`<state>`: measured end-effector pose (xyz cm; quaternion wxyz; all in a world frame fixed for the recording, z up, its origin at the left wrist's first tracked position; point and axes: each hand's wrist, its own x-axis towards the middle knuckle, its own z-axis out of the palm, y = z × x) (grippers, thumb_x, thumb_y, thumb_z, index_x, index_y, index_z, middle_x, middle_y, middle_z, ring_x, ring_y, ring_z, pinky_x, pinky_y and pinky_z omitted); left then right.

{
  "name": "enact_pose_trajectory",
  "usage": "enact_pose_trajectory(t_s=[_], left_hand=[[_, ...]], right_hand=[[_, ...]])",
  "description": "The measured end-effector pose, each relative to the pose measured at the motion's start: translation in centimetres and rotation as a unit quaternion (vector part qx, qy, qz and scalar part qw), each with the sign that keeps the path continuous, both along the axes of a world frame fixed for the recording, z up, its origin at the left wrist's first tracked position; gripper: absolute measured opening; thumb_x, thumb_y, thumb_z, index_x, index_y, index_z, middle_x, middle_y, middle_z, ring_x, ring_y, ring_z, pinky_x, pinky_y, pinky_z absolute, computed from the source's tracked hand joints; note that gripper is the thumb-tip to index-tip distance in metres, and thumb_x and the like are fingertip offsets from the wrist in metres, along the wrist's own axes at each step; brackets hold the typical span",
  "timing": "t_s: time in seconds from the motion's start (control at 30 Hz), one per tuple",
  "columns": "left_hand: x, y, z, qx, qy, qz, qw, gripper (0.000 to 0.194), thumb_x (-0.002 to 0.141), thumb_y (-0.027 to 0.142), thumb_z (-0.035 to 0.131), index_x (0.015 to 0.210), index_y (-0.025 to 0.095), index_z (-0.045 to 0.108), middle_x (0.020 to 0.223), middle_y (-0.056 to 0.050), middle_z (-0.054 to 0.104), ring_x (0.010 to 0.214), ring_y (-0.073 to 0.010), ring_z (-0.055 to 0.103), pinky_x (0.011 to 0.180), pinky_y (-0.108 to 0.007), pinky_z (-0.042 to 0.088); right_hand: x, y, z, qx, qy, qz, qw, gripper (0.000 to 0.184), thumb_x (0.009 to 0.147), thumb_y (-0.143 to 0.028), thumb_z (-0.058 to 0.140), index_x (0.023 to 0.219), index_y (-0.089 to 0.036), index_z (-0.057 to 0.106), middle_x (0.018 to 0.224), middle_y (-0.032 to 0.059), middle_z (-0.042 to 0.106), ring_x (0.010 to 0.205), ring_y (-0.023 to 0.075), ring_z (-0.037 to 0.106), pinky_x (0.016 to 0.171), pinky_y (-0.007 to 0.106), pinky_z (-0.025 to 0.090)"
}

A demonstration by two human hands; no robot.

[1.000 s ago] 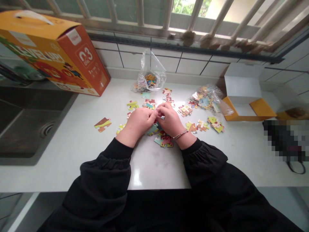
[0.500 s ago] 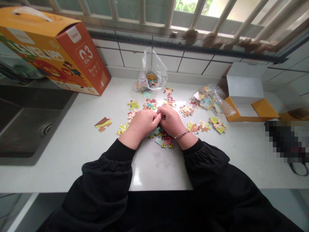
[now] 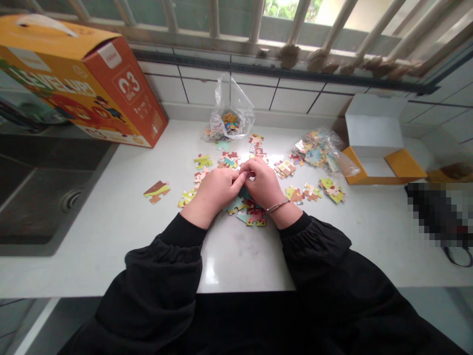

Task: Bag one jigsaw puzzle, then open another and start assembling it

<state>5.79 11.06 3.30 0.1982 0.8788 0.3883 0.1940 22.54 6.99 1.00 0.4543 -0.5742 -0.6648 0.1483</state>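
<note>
A: What's the wider setting?

B: A white counter (image 3: 111, 256) runs across the frame beneath a tiled wall (image 3: 295, 101) and a barred window (image 3: 332, 34), with a dark sink (image 3: 40, 207) set in at the left.

A: Anything large that could cause trouble?

B: The orange carton (image 3: 121, 93) at upper left sits tilted. A knock could bring it down across the counter and scatter whatever it hits. At upper right stands an open box (image 3: 377, 143), white inside with orange flaps.

A: And the bags?

B: A plastic bag (image 3: 318, 150) of pieces lies just left of that box, and a second bag (image 3: 231, 116) sits at top centre. A careless tug on either might spill more.

A: Where are the loose ones?

B: The jigsaw pieces (image 3: 254, 216) lie spread across mid-counter, some under the hands. A lone piece (image 3: 157, 191) sits out toward the sink, where a sweep of the sleeve could push it over the edge.

A: The hands?

B: The left hand (image 3: 214, 195) and right hand (image 3: 262, 187) curl inward, nearly meeting at centre, with their fingertips (image 3: 242, 170) pinched narrowly together. I can't tell whether they hold a piece, as the fingers hide it. A bracelet (image 3: 278, 205) on the right wrist could catch pieces below.
</note>
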Motion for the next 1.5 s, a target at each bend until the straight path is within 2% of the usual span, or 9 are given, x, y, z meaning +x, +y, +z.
enact_pose_trajectory(t_s=[0.3,0.47,0.6,0.73,0.83,0.93,1.13,1.33,1.5], left_hand=[[0.0,0.3,-0.2,0.004,-0.082,0.044,0.996,0.031,0.108,0.042,0.062,0.086,0.02,0.065,0.088,-0.005,0.072,0.079,-0.0207,0.061,0.073,-0.035,0.043],[0.1,0.4,-0.6,-0.028,-0.138,0.039,0.989,0.016,0.106,0.036,0.068,0.108,0.02,0.068,0.105,-0.007,0.075,0.09,-0.0205,0.067,0.084,-0.034,0.052],[0.2,0.7,-1.2,-0.023,-0.164,0.07,0.984,0.033,0.101,0.033,0.077,0.128,0.019,0.064,0.127,-0.012,0.073,0.099,-0.0215,0.069,0.088,-0.035,0.055],[0.1,0.9,-1.1,-0.068,-0.176,0.094,0.977,0.024,0.098,0.025,0.078,0.118,0.02,0.067,0.107,-0.006,0.077,0.084,-0.0179,0.068,0.08,-0.033,0.054],[-0.1,1.0,-0.7,-0.063,-0.191,0.087,0.976,0.009,0.097,0.021,0.077,0.103,0.02,0.07,0.098,-0.003,0.075,0.08,-0.0162,0.066,0.077,-0.031,0.052],[-0.3,1.0,-0.4,-0.022,-0.188,0.095,0.977,0.007,0.096,0.017,0.076,0.098,0.02,0.07,0.1,-0.003,0.074,0.083,-0.0165,0.066,0.079,-0.031,0.052],[-0.4,1.0,-0.5,-0.006,-0.161,0.1,0.982,0.013,0.09,0.008,0.075,0.093,0.02,0.071,0.1,-0.004,0.073,0.084,-0.0176,0.064,0.085,-0.033,0.055],[-0.3,0.7,-1.0,-0.009,-0.102,0.008,0.995,0.023,0.09,0.004,0.065,0.101,0.021,0.076,0.105,-0.006,0.072,0.097,-0.0219,0.067,0.094,-0.037,0.055],[-0.3,0.7,-1.0,-0.001,-0.081,-0.009,0.997,0.024,0.089,0.004,0.062,0.098,0.02,0.077,0.105,-0.007,0.072,0.102,-0.0239,0.068,0.097,-0.039,0.055]], right_hand=[[0.3,-0.1,0.5,0.0,0.074,-0.044,0.996,0.01,0.09,-0.014,0.067,0.09,-0.025,0.066,0.098,0.0041,0.07,0.095,0.022,0.065,0.088,0.039,0.057],[0.9,0.4,-0.2,-0.013,0.168,-0.074,0.983,0.011,0.094,-0.027,0.071,0.093,-0.024,0.06,0.099,0.0036,0.068,0.088,0.0181,0.066,0.082,0.035,0.059],[1.1,0.8,-0.7,-0.003,0.217,-0.069,0.974,0.018,0.094,-0.031,0.072,0.092,-0.025,0.056,0.098,0.0029,0.065,0.088,0.0171,0.065,0.081,0.033,0.06],[0.8,0.7,-0.7,0.015,0.231,-0.028,0.972,0.016,0.095,-0.03,0.072,0.092,-0.025,0.056,0.098,0.0023,0.062,0.089,0.0173,0.065,0.082,0.034,0.061],[0.8,0.4,-0.2,0.019,0.154,-0.006,0.988,0.008,0.098,-0.026,0.068,0.096,-0.025,0.061,0.104,0.0048,0.065,0.099,0.0206,0.066,0.088,0.038,0.06],[1.2,-0.1,0.4,0.006,-0.021,0.013,1.0,0.007,0.098,-0.021,0.071,0.098,-0.024,0.064,0.106,0.0065,0.069,0.105,0.0248,0.063,0.097,0.044,0.055],[1.9,-1.3,0.9,-0.037,-0.228,0.071,0.97,0.033,0.086,-0.038,0.095,0.102,-0.023,0.071,0.11,0.0113,0.071,0.105,0.0308,0.062,0.098,0.049,0.052],[2.2,-1.5,0.5,-0.082,-0.228,0.089,0.966,0.04,0.078,-0.032,0.101,0.104,-0.022,0.073,0.108,0.0093,0.069,0.101,0.0276,0.064,0.09,0.043,0.055],[2.9,-1.5,1.1,-0.122,-0.16,0.105,0.974,0.041,0.074,-0.032,0.102,0.091,-0.022,0.066,0.091,0.0014,0.067,0.082,0.0197,0.06,0.073,0.033,0.048]])
